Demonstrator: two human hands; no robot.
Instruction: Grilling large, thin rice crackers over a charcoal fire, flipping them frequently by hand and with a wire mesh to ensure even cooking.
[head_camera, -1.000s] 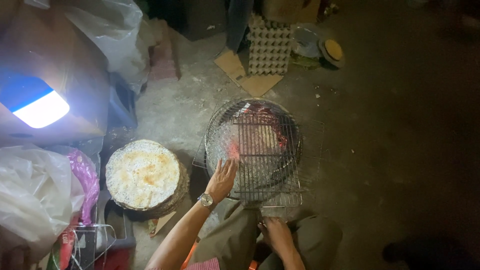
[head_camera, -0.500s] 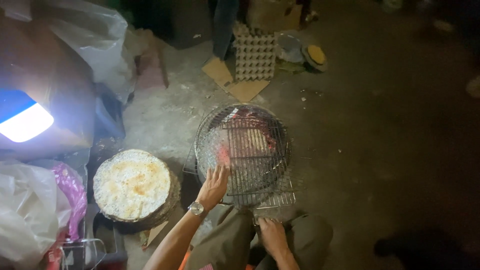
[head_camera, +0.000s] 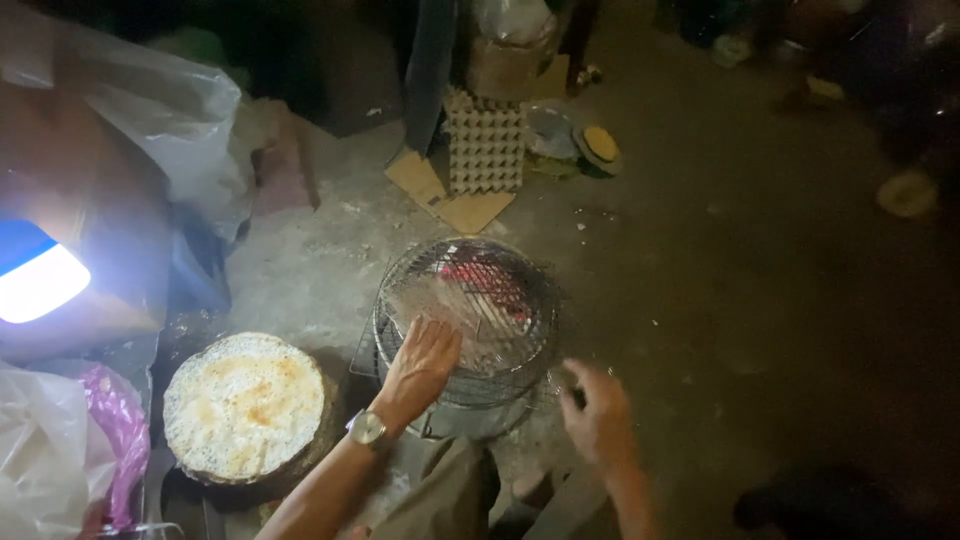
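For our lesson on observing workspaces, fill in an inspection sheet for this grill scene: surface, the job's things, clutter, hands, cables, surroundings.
Surface: rough, dusty concrete floor.
Job's things: round wire grill over glowing coals; thin sheet on the mesh.
Clutter: stack of round flat cakes, egg tray, cardboard, plastic bags.
Hands: left hand flat on the grill, wristwatch; right hand open, empty, beside it.
Cables: nothing seen.
Surroundings: dark; bright lamp at left.

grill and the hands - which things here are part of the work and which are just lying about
In the work: left hand on the round wire grill over glowing coals; right hand beside it, empty; round flat cake stack.

Lying about: egg tray, cardboard, plastic bags, lamp.
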